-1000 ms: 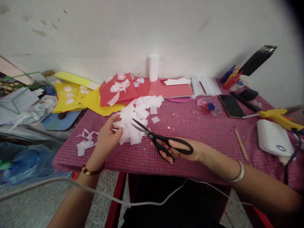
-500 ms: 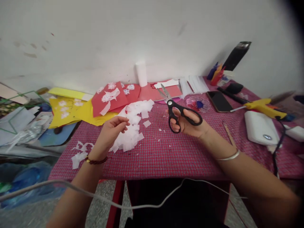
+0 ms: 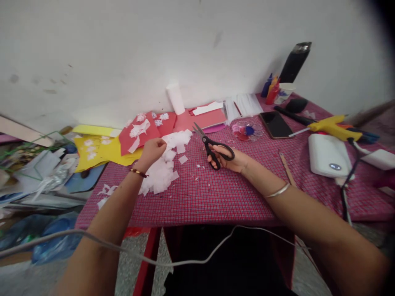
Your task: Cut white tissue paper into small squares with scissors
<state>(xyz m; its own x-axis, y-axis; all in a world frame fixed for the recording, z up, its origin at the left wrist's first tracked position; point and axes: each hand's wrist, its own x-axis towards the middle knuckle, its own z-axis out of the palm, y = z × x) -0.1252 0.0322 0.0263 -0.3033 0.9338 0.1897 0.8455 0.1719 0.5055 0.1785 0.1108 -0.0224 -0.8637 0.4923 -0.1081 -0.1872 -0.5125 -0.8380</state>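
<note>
My right hand point(image 3: 226, 159) grips black-handled scissors point(image 3: 205, 139) through the finger loops. Their blades point away and to the left, slightly parted, over the checked tablecloth. My left hand point(image 3: 153, 153) hovers at a heap of small white paper squares point(image 3: 161, 174), its fingers curled together. What the left fingertips hold, if anything, is too small to tell. One loose paper square point(image 3: 183, 159) lies to the right of the heap, with tiny white scraps nearby. Behind my left hand are red paper sheets point(image 3: 126, 139) and yellow paper point(image 3: 114, 154) with white paper flowers.
To the right lie a phone point(image 3: 277, 124), a yellow glue gun point(image 3: 331, 126) and a white power bank point(image 3: 328, 154). A palette point(image 3: 239, 129), paint bottles point(image 3: 273, 94) and a black flask point(image 3: 293, 65) stand farther back. A white cable point(image 3: 197, 262) crosses in front of me.
My left hand has moved forward over the paper heap. The scissors have come lower and swung to point more leftward. The head view has shifted a little.
</note>
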